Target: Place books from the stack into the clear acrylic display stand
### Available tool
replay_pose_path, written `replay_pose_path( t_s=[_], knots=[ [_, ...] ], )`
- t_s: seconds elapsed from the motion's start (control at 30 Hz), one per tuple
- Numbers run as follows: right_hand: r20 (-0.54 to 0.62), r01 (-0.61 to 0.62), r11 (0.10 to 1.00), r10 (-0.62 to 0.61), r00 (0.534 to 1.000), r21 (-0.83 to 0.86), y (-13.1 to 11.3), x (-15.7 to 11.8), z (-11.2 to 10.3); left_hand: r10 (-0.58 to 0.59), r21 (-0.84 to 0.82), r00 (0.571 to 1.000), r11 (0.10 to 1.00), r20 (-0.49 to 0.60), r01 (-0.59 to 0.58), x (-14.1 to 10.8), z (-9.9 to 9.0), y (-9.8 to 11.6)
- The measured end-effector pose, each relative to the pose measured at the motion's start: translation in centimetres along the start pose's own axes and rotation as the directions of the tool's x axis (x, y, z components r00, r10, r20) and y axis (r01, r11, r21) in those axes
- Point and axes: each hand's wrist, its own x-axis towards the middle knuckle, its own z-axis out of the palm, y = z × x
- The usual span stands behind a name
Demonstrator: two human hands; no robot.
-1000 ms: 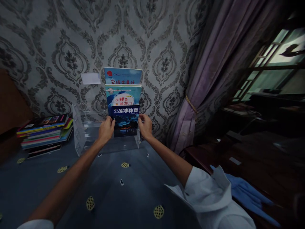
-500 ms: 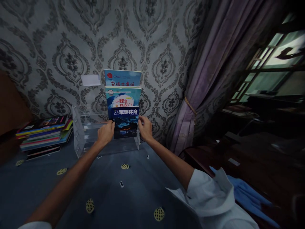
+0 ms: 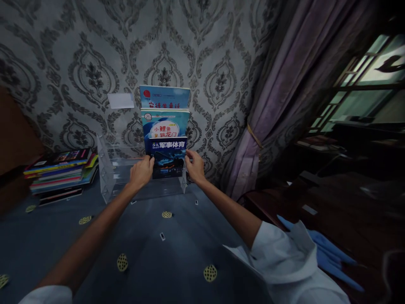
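Observation:
A dark blue book (image 3: pixel 168 162) with a night scene on its cover stands upright at the front of a clear acrylic rack (image 3: pixel 106 169). My left hand (image 3: pixel 142 171) grips its left edge, and my right hand (image 3: pixel 195 165) pinches its right edge. Behind it, higher in the rack, rises a light blue book (image 3: pixel 165 122) with a white circle on the cover. The tallest at the back is another blue book (image 3: pixel 164 97) with red lettering. The lower parts of both rear books are hidden.
Left of the rack lies a stack of books (image 3: pixel 60 173) on the dark blue tablecloth (image 3: pixel 142 270). Patterned wallpaper (image 3: pixel 218 88) is close behind. A tied purple curtain (image 3: pixel 247 164) hangs at right, beside a blue cloth (image 3: pixel 332 253) on a dark surface.
The view has shifted slightly, so the rack and books appear a little higher. Both hands remain at the sides of the dark blue book, which keeps about the same place in the rack.

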Motion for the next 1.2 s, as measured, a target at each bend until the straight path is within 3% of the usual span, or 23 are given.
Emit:
replay_pose_path(
  t_s=[0.57, 0.73, 0.83, 0.93, 1.07, 1.2],
  knots=[
    [0.01, -0.025, 0.999, 0.024, 1.0, 0.047, -0.2, -2.0, -1.5, 0.034, -0.078, 0.999, 0.996, 0.0, -0.034, -0.9, -0.3, -0.1],
    [0.038, -0.096, 0.986, 0.092, 0.995, 0.134, -0.3, -5.1, -1.9, 0.13, -0.148, 0.986, 0.978, -0.104, -0.145, -2.6, -0.5, -1.7],
    [0.142, -0.198, 0.956, 0.169, 0.975, 0.219, -0.7, -8.3, -1.7, 0.205, -0.111, 0.965, 0.968, -0.163, -0.225, -5.0, -1.1, -4.8],
    [0.295, -0.325, 0.902, 0.241, 0.925, 0.283, -1.6, -12.1, -0.9, 0.193, -0.062, 0.962, 0.976, -0.195, -0.208, -7.4, -1.8, -9.7],
    [0.448, -0.495, 0.815, 0.337, 0.828, 0.302, -3.2, -16.6, 0.9, 0.015, 0.021, 0.968, 1.0, -0.251, -0.01, -8.0, -2.6, -17.4],
    [0.533, -0.61, 0.743, 0.41, 0.74, 0.275, -3.7, -18.9, 2.1, -0.186, 0.162, 0.939, 0.958, -0.288, 0.239, -5.1, -2.9, -23.8]
  ],
)
